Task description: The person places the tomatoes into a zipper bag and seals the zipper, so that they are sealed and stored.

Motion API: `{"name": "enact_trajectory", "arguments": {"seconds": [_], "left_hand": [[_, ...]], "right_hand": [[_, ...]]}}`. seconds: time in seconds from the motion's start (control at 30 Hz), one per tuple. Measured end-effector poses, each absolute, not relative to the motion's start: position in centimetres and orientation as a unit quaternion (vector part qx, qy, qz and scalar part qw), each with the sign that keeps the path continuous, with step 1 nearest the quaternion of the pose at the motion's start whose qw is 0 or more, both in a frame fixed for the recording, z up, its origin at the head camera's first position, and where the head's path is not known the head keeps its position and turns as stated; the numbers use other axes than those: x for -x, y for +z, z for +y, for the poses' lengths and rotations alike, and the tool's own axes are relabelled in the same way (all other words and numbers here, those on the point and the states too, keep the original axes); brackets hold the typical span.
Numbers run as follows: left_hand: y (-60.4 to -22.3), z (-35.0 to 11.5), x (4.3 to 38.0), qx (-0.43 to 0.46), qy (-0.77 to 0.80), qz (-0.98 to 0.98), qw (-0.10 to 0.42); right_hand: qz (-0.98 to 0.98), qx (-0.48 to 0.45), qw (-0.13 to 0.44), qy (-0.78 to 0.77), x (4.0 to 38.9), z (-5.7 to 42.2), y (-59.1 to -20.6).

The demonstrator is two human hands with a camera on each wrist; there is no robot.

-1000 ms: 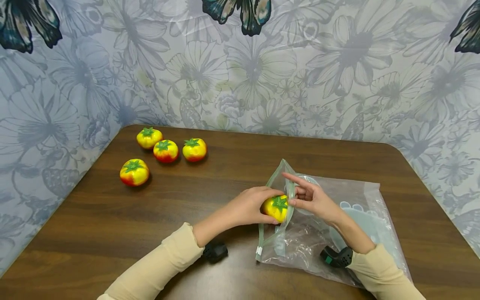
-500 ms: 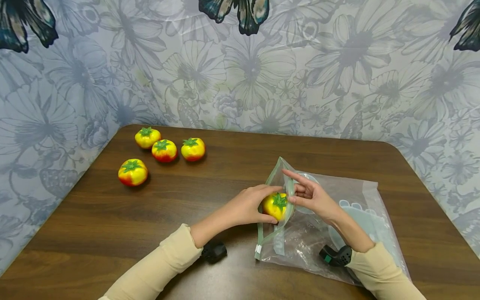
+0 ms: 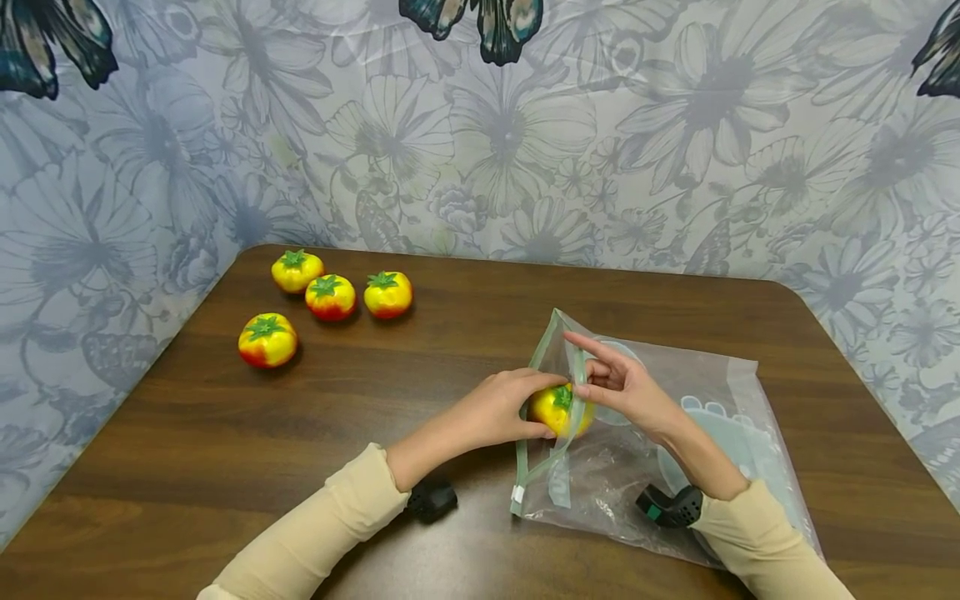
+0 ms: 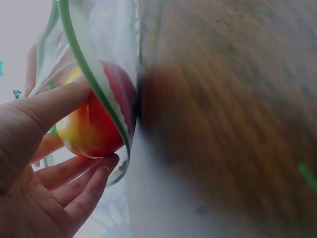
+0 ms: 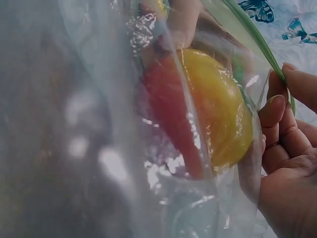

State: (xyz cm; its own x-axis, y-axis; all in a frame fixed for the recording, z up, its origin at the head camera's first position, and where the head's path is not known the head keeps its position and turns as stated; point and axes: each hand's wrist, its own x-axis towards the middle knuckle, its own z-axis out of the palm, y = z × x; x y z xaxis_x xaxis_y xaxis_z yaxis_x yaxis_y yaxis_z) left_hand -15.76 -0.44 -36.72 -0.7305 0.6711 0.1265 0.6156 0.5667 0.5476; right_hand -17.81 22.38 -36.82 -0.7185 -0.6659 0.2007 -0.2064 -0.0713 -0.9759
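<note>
At the mouth of the zip-top bag [image 3: 660,450], the left hand [image 3: 498,410] grips a toy tomato [image 3: 557,408] halfway inside while the right hand [image 3: 626,389] pinches the rim open. Four tomatoes [image 3: 330,297] remain out on the surface [image 3: 375,400]; loading looks barely begun.

A: What does the toy tomato [image 3: 557,407] look like?

B: Round and glossy, yellow on one side and red on the other, with a green leafy cap facing up. It sits right at the mouth of the bag, partly past the rim.

A: And the zip bag [image 3: 660,450]?

B: Clear plastic with a pale green zip strip along its opening. It lies flat on the tabletop at the right, mouth turned left. The upper rim is lifted, so the mouth gapes. The film is crinkled and shiny, and a pale blue shape shows through its far half.

A: Does the tomato touch the bag?

B: Yes; the green strip runs across its skin.
</note>
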Motion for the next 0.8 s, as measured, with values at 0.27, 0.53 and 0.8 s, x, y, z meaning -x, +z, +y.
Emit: {"name": "enact_trajectory", "arguments": {"seconds": [0.27,0.53,0.8], "left_hand": [[-36.8,-0.9,15.8,-0.363,0.298,0.882,0.041],[-36.6,-1.8,15.0,-0.3,0.398,0.865,0.057],[-37.2,-0.9,15.1,-0.286,0.419,0.86,0.055]], "right_hand": [[0.655,0.331,0.176,-0.656,17.8,22.4,-36.8],[0.646,0.341,0.176,-0.659,17.8,22.2,-36.8],[0.66,0.326,0.173,-0.655,17.8,22.2,-36.8]]}}
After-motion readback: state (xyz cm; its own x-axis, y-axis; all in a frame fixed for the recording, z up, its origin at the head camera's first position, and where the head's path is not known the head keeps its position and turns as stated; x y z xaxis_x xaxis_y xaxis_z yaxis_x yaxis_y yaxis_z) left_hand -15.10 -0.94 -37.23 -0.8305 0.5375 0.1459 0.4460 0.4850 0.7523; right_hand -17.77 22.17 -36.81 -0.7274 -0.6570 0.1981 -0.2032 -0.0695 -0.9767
